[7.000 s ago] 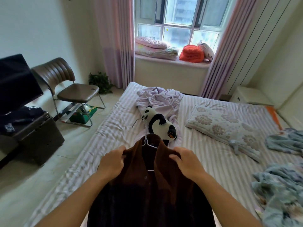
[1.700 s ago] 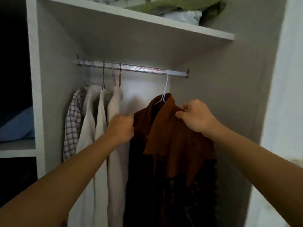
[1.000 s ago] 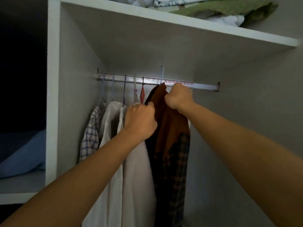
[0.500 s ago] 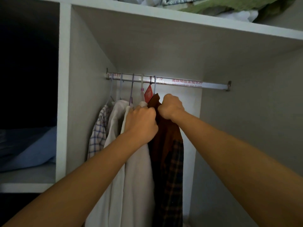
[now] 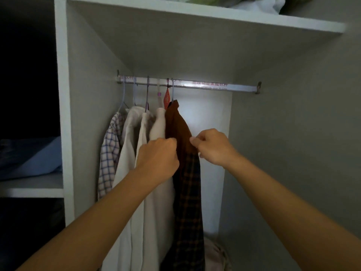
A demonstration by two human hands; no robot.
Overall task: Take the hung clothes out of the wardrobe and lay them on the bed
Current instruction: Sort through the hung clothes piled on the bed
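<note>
- Grey-white wardrobe [image 5: 273, 114] walls fill the view; a shelf above the hanging space holds bundled cloth, and a dark side compartment to the left has a folded blue thing [image 5: 33, 159] on its shelf.
- Across the hanging space runs a metal rail [image 5: 205, 85], lit from behind, with all the hangers crowded at its left end and the right part bare.
- Four pale garments hang there: a checked shirt [image 5: 109, 153] at the far left, then three whitish tops [image 5: 156, 192] pressed close together.
- Just right of these hangs the brown shirt [image 5: 178, 130], edge-on to the camera, rust-coloured at the shoulders and dark plaid lower down, reaching almost to the wardrobe floor.
- What has changed: seven seconds back this shirt was held over the bed; since then it has been carried to the wardrobe, lifted to the rail, and its hook now sits on the rail beside a red tag [image 5: 167, 98]. Judged against the task, that runs backwards: the clothes are all inside, none laid out.
- Left hand [image 5: 158, 157] has dropped from the collar to mid-shirt, fingers curled round the shirt's front edge.
- Right hand [image 5: 213, 147] is loosely curled at the shirt's right edge, fingertips touching or lightly pinching the cloth; I cannot tell which.
</note>
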